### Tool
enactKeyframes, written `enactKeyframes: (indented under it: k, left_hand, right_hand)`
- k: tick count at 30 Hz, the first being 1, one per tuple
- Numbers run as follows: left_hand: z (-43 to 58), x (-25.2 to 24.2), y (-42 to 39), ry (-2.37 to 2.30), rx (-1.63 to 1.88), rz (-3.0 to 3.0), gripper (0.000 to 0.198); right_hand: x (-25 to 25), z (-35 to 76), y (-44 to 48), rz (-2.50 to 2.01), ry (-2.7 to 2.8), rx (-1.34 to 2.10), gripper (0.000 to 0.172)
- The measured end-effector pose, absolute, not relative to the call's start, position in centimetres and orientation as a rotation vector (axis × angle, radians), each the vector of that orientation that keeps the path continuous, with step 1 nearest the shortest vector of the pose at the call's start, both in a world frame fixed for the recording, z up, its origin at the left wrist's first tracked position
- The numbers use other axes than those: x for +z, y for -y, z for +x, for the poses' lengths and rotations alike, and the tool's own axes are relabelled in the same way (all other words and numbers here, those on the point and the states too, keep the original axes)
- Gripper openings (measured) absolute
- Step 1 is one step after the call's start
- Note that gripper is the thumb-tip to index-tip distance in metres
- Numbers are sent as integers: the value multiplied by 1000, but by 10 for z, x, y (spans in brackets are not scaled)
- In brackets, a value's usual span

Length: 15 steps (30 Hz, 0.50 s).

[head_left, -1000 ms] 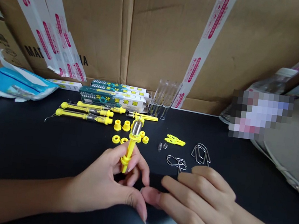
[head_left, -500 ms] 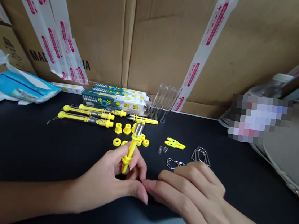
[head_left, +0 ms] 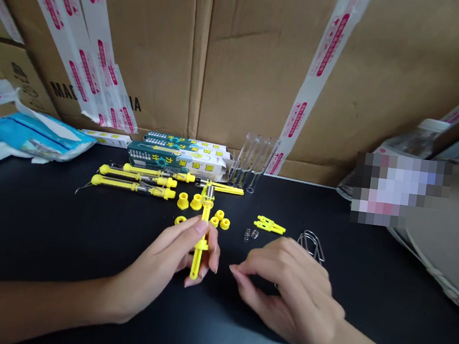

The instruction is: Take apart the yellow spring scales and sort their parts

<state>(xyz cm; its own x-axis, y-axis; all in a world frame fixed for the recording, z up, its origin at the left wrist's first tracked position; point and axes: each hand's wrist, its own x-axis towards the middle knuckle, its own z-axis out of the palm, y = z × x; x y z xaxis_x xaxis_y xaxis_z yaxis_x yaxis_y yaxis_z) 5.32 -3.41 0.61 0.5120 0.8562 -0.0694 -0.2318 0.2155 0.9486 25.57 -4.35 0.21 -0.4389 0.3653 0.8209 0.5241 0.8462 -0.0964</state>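
Boxes lie toward the surface's back edge. Left hand pinches a yellow rod; right hand has drawn away, fingertips together, hold unclear.

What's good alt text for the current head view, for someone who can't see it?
A person's left hand holds a yellow rod above a black table, the right hand pinched nearby. Beyond are yellow parts, small boxes and clear tubes.

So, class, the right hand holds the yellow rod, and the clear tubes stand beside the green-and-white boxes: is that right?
Not quite: the head view shows the left hand holding the yellow rod, not the right hand. The clear tubes do stand beside the green-and-white boxes.
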Motion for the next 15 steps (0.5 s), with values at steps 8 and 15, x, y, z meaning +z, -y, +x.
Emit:
enactKeyframes:
  k: [8, 15]
  left_hand:
    - [55, 12, 36, -767, 880, 1354, 34]
    - [51, 5, 36, -756, 817, 1598, 35]
  right_hand:
    - [0, 242, 50, -860, 2046, 90, 22]
    - [1, 237, 49, -793, 1967, 442, 15]
